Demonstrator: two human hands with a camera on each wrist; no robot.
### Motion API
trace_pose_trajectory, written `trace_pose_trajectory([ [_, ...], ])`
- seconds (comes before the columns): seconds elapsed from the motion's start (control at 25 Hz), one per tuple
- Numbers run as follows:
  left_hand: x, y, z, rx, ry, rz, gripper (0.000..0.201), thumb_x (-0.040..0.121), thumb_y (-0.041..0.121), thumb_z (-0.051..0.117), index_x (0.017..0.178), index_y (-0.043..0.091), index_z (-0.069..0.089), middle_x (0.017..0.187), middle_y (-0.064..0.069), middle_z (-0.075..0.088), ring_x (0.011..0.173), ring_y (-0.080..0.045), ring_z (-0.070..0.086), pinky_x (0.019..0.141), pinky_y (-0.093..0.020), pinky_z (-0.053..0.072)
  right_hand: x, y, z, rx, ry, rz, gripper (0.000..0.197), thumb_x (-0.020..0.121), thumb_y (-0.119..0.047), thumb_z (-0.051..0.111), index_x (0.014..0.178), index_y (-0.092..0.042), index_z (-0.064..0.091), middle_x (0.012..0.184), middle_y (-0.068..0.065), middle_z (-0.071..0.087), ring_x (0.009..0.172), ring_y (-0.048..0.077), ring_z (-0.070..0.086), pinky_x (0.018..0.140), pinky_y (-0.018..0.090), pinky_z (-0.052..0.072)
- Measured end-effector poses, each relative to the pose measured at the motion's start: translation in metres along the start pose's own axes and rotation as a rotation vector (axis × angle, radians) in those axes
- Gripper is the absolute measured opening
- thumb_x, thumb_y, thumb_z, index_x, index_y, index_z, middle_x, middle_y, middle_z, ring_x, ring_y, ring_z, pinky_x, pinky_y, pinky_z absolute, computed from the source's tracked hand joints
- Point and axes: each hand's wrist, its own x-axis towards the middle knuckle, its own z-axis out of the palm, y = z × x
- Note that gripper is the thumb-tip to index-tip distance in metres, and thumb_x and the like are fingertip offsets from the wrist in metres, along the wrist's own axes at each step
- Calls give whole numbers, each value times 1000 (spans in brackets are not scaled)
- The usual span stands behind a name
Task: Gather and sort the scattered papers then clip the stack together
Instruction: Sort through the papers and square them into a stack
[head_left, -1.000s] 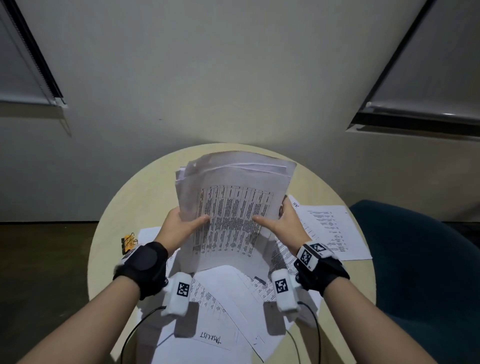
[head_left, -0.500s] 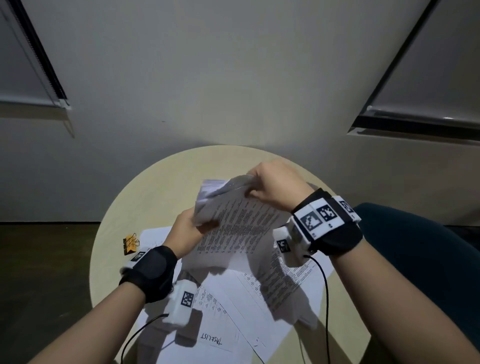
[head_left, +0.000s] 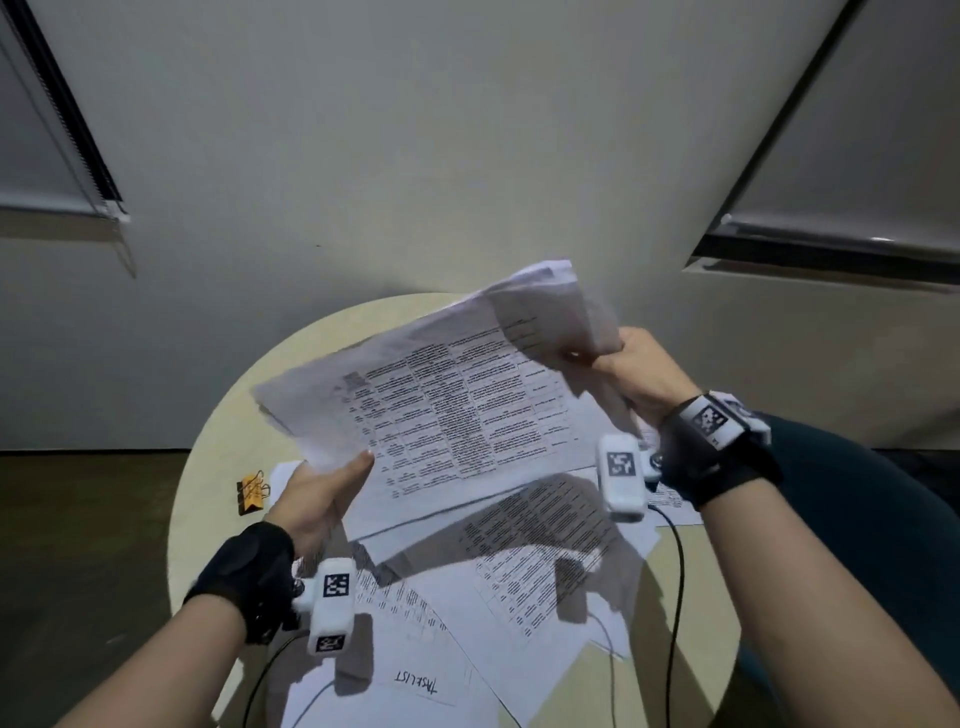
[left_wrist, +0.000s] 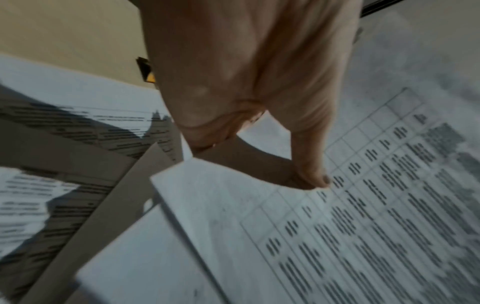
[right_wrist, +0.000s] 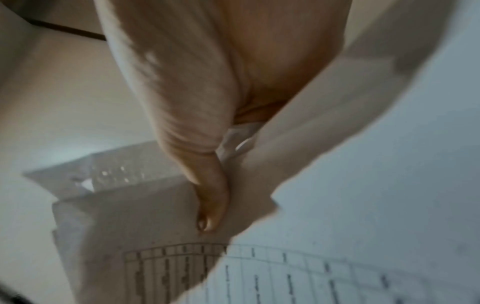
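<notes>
A stack of printed papers hangs in the air above the round table, turned sideways. My left hand pinches its near left corner, thumb on top. My right hand grips the far right end, where the sheets curl; its thumb presses on the stack. Loose sheets lie scattered on the table below, one marked "TASK LIST". An orange binder clip sits on the table left of my left hand; a bit of the clip shows behind the hand in the left wrist view.
A dark teal chair stands to the right of the table. A pale wall rises behind it. Thin black cables run from the wrist cameras over the table's sheets.
The stack has turned from upright to sideways. My right hand slid up from the stack's right side to its top edge, then swung out to the right. My left hand kept its hold.
</notes>
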Motion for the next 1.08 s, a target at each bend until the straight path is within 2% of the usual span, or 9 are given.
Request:
trace_pose_trajectory([
  [0.12,11,8,-8,241,160,169,33,74,30,79,67,6,59,55,0,62,58,-18,54,71,-33,48,-13,31,13,113,-14,9,29,72,-2,80,95,-15,69,86,0,74,76,8,68,70,25,55],
  [0.2,16,13,-13,292,185,222,23,79,19,73,76,-2,65,62,-14,67,61,-21,60,66,-31,47,-24,56,23,227,12,37,38,69,-1,82,101,-15,70,97,6,75,90,18,71,82,35,58],
  [0.28,11,16,-17,310,152,242,11,80,11,74,89,5,71,68,0,74,62,-10,66,58,-23,51,-33,82,31,317,80,79,33,69,2,80,93,-20,73,92,2,77,87,14,72,84,34,59],
  [0.48,7,-21,-33,327,112,95,40,71,8,82,107,15,66,104,-6,73,98,-25,68,91,-43,53,-61,144,56,142,-87,236,36,73,-15,79,108,-22,72,101,3,75,96,21,70,87,43,56],
  [0.56,4,-30,-29,309,104,54,42,68,8,84,105,18,66,102,-3,74,98,-22,69,89,-40,54,-67,162,63,234,-71,284,47,66,-10,84,110,-15,71,105,6,74,102,25,69,92,46,54],
  [0.68,1,-29,-17,248,144,47,31,71,1,81,94,17,68,82,6,76,87,-16,68,68,-27,55,-68,164,73,238,-93,201,30,72,1,79,98,-11,71,98,10,73,96,25,68,91,42,53],
  [0.8,4,-28,-15,276,114,59,35,68,7,84,97,20,68,94,1,74,93,-19,68,84,-36,53,-60,164,81,224,-40,267,30,70,0,80,89,-23,73,98,7,73,96,24,67,94,46,51],
  [0.92,6,-31,-20,239,110,35,49,65,17,87,110,14,66,104,-5,73,97,-24,69,87,-42,54,-55,163,78,283,10,359,28,70,8,77,85,-16,75,96,11,75,98,26,68,97,48,51],
  [1.08,5,-33,-12,262,134,35,26,78,9,77,101,16,67,105,-9,71,97,-27,67,88,-42,53,-58,155,89,287,51,318,32,74,1,77,94,-23,71,101,8,73,97,23,67,89,42,54],
])
